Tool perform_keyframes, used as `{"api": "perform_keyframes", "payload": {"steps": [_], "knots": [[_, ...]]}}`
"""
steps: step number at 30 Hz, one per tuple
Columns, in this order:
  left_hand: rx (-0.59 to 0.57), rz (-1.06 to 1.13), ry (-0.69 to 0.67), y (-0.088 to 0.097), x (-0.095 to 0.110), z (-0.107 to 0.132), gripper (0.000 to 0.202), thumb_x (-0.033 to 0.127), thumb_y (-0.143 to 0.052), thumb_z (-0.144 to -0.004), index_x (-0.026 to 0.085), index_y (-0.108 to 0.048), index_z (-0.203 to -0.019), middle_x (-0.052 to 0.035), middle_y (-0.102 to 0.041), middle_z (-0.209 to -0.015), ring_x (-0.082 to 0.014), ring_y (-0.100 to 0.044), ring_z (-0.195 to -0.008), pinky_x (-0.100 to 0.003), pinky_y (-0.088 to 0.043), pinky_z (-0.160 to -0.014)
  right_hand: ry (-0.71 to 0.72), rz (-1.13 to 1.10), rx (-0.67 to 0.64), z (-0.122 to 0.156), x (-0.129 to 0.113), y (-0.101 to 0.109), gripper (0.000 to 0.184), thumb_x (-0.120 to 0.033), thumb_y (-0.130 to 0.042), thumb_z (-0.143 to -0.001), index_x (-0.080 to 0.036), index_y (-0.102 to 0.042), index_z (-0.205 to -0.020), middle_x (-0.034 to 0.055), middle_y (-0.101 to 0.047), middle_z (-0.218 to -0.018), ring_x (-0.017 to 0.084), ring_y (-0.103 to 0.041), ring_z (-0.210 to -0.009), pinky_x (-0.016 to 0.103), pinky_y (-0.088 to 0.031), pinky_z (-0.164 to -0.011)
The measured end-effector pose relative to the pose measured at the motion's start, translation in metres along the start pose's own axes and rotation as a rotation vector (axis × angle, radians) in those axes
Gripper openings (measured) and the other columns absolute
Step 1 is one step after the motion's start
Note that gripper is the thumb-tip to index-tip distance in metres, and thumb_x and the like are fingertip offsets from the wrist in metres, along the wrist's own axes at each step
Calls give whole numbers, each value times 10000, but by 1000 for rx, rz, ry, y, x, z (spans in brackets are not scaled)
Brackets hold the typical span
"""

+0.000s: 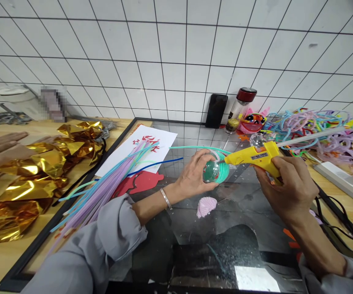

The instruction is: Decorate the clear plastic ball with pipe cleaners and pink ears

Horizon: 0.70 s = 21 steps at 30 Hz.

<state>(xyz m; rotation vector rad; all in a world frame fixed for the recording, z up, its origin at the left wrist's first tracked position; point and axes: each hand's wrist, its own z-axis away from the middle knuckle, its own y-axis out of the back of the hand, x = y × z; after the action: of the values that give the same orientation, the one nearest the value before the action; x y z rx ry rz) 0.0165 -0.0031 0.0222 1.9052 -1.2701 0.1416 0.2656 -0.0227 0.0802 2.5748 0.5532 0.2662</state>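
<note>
My left hand is closed around a clear plastic ball, part of which is wound with coils of mint-green pipe cleaner. A loose tail of the pipe cleaner runs off to the left behind the hand. In my right hand is a yellow glue gun, a long glue stick jutting from its back. Its nozzle meets or nearly meets the coils; exact contact I cannot tell. Below the ball a small lilac fluffy piece lies on the dark glossy board.
Left of my arm lie a bundle of pipe cleaners, white paper and a red cutout. A phone and bottle stand by the wall. Tangled pipe cleaners and a power strip are right. Another person's hand is beside gold foil.
</note>
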Motion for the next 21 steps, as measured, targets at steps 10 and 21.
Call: {"api": "perform_keyframes", "payload": {"steps": [10, 21], "knots": [[7, 9, -21, 0, 0, 0, 674, 260, -813, -667, 233, -439, -1227, -140, -498, -1330, -318, -494, -1323, -523, -491, -1056, -12, -7, -36, -1, 0, 5, 169, -336, -685, -857, -268, -599, -985, 80, -730, -882, 264, -714, -797, 370, -544, -667], [10, 14, -45, 1, 1, 0, 669, 234, -807, -670, 223, -432, -1224, -153, -491, -1329, -320, -491, -1326, -509, -481, -1064, -142, -131, -25, -2, -1, -1, 176, -342, -706, -820, -251, -608, -934, 72, -701, -854, 257, -684, -804, 380, -538, -705]]}}
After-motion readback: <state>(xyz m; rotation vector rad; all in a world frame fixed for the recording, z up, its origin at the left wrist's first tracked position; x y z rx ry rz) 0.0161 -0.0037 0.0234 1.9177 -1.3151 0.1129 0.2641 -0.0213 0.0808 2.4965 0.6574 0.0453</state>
